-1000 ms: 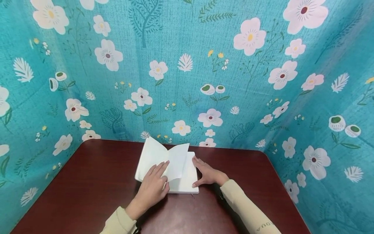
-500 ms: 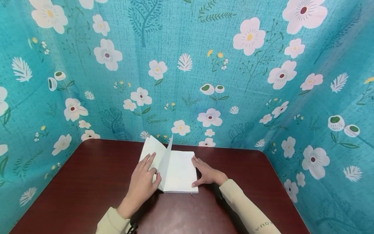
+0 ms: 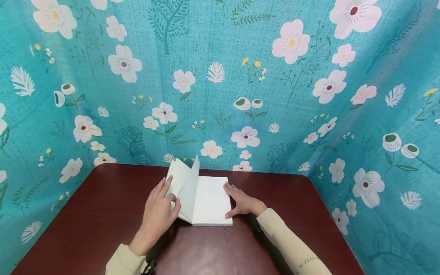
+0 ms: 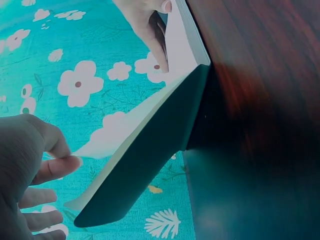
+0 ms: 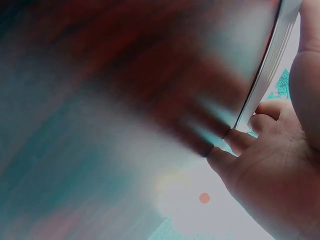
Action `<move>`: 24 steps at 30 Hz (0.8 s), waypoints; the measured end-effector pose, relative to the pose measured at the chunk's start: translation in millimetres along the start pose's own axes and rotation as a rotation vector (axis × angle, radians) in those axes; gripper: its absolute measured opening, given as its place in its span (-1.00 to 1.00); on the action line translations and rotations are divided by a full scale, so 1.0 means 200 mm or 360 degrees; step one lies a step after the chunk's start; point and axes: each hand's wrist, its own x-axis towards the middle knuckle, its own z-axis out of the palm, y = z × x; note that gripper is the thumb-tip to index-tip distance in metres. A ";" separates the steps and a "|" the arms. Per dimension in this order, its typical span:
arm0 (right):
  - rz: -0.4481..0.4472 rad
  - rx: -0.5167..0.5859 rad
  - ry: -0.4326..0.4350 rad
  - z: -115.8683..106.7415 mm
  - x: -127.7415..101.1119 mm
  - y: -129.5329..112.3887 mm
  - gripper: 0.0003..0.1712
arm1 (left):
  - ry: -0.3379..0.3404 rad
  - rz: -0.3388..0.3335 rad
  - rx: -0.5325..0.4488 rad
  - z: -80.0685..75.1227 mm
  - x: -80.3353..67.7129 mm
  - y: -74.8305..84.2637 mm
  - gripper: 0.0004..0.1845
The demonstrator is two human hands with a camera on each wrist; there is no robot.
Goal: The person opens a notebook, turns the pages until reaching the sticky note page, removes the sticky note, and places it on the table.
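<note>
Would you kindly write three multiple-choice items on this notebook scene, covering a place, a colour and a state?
1. Where does the right hand rest?
A. on the notebook's right edge
B. on the wall cloth
C. in the person's lap

2. What colour is the table?
A. white
B. dark red-brown
C. green

3. How is the notebook?
A. shut
B. open, one page standing
C. torn in two

Answers:
1 A, its fingers lie along that edge in the head view.
2 B, the bare top shows it.
3 B, the left hand holds a raised page beside the flat one.
</note>
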 end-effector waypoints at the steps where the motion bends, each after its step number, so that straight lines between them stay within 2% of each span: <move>1: 0.0003 0.0003 -0.0004 0.00 0.00 0.00 0.43 | 0.0006 0.0007 0.0007 -0.01 0.00 0.00 -0.83; 15: 0.0011 -0.0028 -0.0031 -0.01 0.00 -0.01 0.45 | -0.0001 0.0148 0.0125 -0.05 -0.04 -0.07 -0.84; 24: 0.0008 -0.0027 -0.0022 0.00 0.00 -0.01 0.46 | -0.0035 0.0068 0.0112 -0.06 -0.09 -0.13 -0.83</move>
